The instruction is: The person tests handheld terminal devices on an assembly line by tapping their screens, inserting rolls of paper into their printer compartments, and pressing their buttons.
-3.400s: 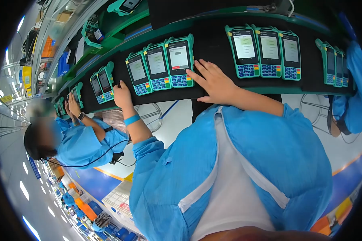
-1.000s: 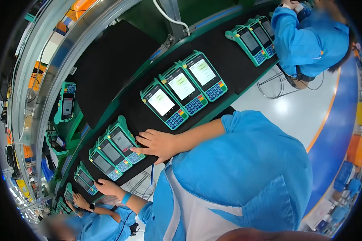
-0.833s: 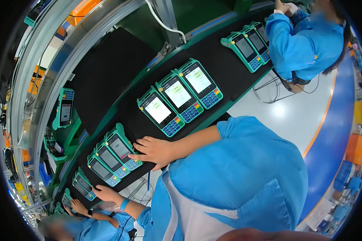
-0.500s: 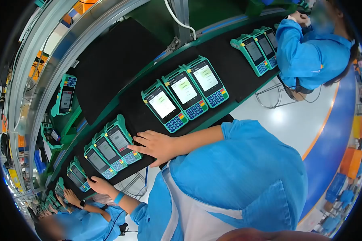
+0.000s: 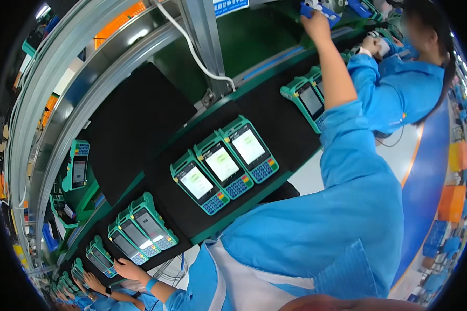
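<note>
My right hand (image 5: 316, 26) is raised at the top, fingers closed at the edge of a blue tray (image 5: 333, 18); what they pinch is too small to make out. My left hand (image 5: 129, 270) rests at the bench's front edge, holding nothing, thumb and finger apart, beside a pair of green payment terminals (image 5: 101, 257). Three terminals with dim screens (image 5: 146, 224) lie just above and right of that hand. In the middle, three more terminals (image 5: 222, 165) stand side by side, screens lit. Another group (image 5: 310, 99) lies partly behind my right arm.
A co-worker (image 5: 415, 88) in blue sits at the right; another co-worker's hand (image 5: 94, 282) is at lower left. A metal post (image 5: 205, 46) with a white cable rises behind the black mat (image 5: 140, 129). One terminal (image 5: 79, 165) stands on the left shelf.
My right hand has left the dim-screened terminals and moved up and right to the blue tray. My left hand stays by the left terminals. The view has shifted, so the bench sits lower.
</note>
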Available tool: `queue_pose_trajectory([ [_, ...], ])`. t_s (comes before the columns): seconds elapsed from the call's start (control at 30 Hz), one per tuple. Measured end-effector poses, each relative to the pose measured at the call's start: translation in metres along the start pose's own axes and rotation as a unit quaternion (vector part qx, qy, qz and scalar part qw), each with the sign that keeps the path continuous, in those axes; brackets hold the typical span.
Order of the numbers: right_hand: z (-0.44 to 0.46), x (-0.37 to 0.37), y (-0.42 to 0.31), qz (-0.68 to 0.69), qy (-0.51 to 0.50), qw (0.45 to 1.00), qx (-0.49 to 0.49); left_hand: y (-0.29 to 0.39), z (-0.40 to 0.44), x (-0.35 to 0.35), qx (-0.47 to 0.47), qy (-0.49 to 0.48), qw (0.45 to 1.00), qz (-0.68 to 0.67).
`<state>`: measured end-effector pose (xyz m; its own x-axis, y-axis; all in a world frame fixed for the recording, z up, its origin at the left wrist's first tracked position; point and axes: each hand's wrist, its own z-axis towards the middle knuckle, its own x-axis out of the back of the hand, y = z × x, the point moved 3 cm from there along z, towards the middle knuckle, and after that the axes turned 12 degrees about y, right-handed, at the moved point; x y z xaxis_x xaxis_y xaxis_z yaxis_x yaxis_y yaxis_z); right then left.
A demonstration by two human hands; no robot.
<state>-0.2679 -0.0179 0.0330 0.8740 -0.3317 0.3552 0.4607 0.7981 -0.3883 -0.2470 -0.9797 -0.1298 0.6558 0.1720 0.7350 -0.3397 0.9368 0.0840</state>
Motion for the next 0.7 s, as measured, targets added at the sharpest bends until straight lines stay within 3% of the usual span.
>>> queue_pose_trajectory([
  [0.1, 0.051, -0.042, 0.053, -0.158, -0.053, 0.985, -0.039, -0.006, -0.002, -0.008, -0.029, 0.016, 0.999, 0.009],
  [0.17, 0.077, -0.06, 0.075, -0.183, -0.118, 0.972, -0.089, -0.01, -0.004, -0.015, -0.026, 0.006, 0.999, 0.042],
  [0.23, 0.094, -0.077, 0.093, -0.175, -0.117, 0.972, -0.107, -0.016, -0.002, -0.023, -0.025, -0.013, 0.998, 0.061],
  [0.37, 0.12, -0.109, 0.133, -0.186, -0.228, 0.955, -0.034, -0.024, -0.002, -0.028, -0.047, -0.007, 0.998, 0.045],
  [0.47, 0.126, -0.128, 0.147, -0.153, -0.284, 0.941, 0.103, -0.028, -0.004, -0.032, -0.063, 0.009, 0.997, 0.047],
  [0.57, 0.121, -0.124, 0.124, -0.224, -0.152, 0.941, 0.203, -0.038, -0.004, -0.039, -0.09, 0.013, 0.994, 0.052],
  [0.6, 0.122, -0.131, 0.131, -0.252, -0.179, 0.93, 0.197, -0.042, -0.003, -0.043, -0.086, 0.006, 0.995, 0.047],
  [0.7, 0.117, -0.135, 0.139, -0.162, -0.143, 0.969, 0.124, -0.039, -0.001, -0.04, -0.064, -0.03, 0.996, 0.054],
])
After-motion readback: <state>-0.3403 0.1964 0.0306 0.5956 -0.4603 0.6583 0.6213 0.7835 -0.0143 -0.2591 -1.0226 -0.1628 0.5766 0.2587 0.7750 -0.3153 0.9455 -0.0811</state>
